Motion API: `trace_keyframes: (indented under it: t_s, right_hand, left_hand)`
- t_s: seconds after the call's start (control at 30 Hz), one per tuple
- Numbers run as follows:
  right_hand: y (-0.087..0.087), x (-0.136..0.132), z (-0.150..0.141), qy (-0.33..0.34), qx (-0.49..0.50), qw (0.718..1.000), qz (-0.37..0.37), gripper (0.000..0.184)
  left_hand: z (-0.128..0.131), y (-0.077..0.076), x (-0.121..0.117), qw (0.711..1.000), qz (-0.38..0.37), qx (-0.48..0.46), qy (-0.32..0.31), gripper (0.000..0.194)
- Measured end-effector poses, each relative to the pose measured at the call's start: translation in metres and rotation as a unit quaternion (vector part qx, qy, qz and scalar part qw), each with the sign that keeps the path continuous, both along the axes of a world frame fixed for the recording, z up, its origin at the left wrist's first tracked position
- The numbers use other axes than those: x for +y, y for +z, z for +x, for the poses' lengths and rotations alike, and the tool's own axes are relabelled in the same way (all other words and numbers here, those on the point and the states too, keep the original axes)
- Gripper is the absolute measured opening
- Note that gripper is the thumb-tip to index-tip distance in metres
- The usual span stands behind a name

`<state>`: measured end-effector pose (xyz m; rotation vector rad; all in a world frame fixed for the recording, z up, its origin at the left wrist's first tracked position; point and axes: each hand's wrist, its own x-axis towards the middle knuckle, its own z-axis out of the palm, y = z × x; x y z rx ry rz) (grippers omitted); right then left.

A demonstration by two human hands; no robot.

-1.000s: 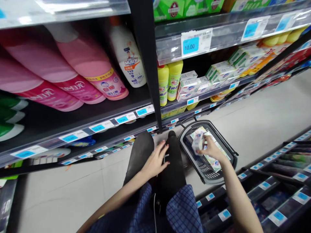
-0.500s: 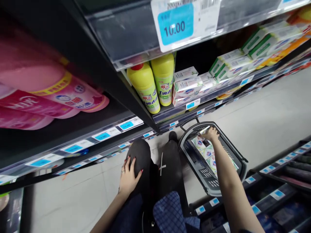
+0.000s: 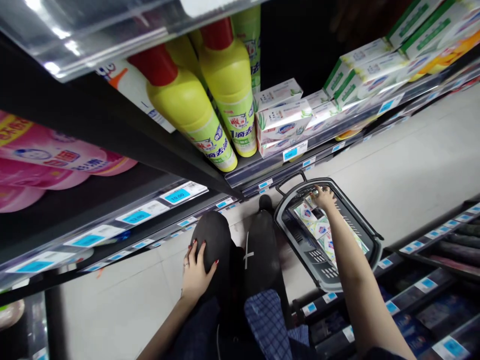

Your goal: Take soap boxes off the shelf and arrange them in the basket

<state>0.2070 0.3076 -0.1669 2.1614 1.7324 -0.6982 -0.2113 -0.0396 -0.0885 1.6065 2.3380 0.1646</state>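
My left hand lies on my left knee, fingers spread and holding nothing. My right hand reaches down into the far end of a grey and black shopping basket on the floor. Its fingers are closed round a small soap box, largely covered by the hand. Below that hand, several printed soap boxes lie side by side in the basket; my forearm covers some of them.
Yellow bottles with red caps stand on the shelf ahead, beside white-and-pink soap boxes and green-and-white boxes. Pink bottles fill the left shelf. A dark upright divides the bays. Another shelf borders the aisle at right.
My right hand has carried a soap box from above the basket down into its far end. My left hand has moved from between my knees onto the left knee. The view has shifted right.
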Motion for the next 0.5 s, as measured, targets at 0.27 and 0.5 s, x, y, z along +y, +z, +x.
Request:
trace_keyframes:
  t_s: [0.27,0.5]
  right_hand:
    - [0.006,0.000,-0.006,0.043,-0.007,0.999,-0.018,0.046]
    - [0.008,-0.008,-0.009,0.053,-0.025,0.998,-0.014,0.045]
  left_hand:
    - [0.000,0.002,-0.001,1.000,-0.003,0.008,0.002,0.067]
    - [0.000,0.000,0.000,1.000,0.002,0.009,-0.001,0.067]
